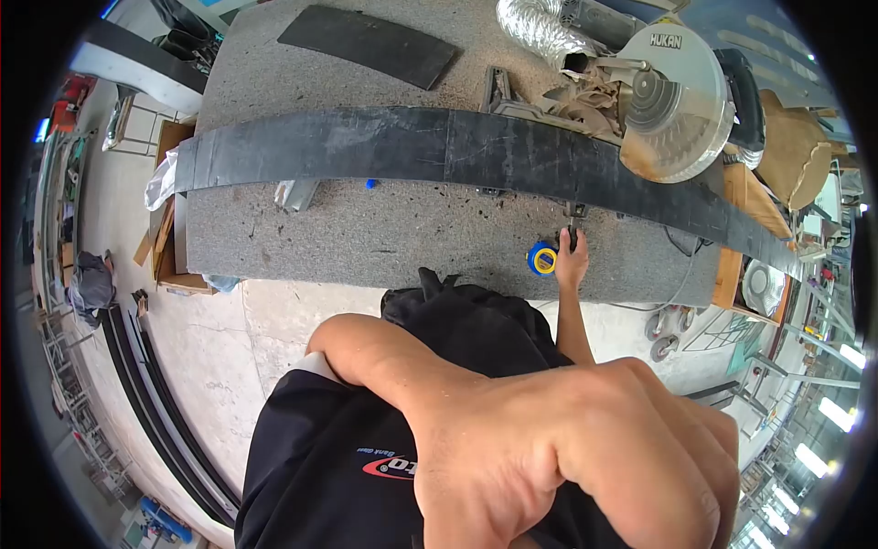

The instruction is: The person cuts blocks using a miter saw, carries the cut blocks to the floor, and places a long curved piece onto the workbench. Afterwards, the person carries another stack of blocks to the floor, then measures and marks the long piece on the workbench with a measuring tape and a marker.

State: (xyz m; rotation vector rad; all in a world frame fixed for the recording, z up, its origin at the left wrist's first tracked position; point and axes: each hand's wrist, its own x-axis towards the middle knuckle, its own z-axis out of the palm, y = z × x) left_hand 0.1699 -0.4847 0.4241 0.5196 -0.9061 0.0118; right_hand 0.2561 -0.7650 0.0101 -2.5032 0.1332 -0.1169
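Observation:
My left hand (585, 448) is raised close to the camera, its fingers curled into a fist; whatever may be inside is hidden. Lower down, over the bench, my right hand (572, 259) grips a small black handle (574, 220) at the near edge of a long dark strip (366, 145). A blue and yellow tape measure (542, 259) lies just left of that hand. At the right, the long strip passes beneath a mitre saw (677, 101) with a grey guard marked HUKAN.
The grey carpeted bench (302, 238) carries a short dark sheet (370, 46), a blue cap (371, 184) and a metal channel piece (297, 194). A silver duct (535, 32) joins the saw's back. A cable (681, 279) hangs at right; long black profiles (151, 403) lie on the floor.

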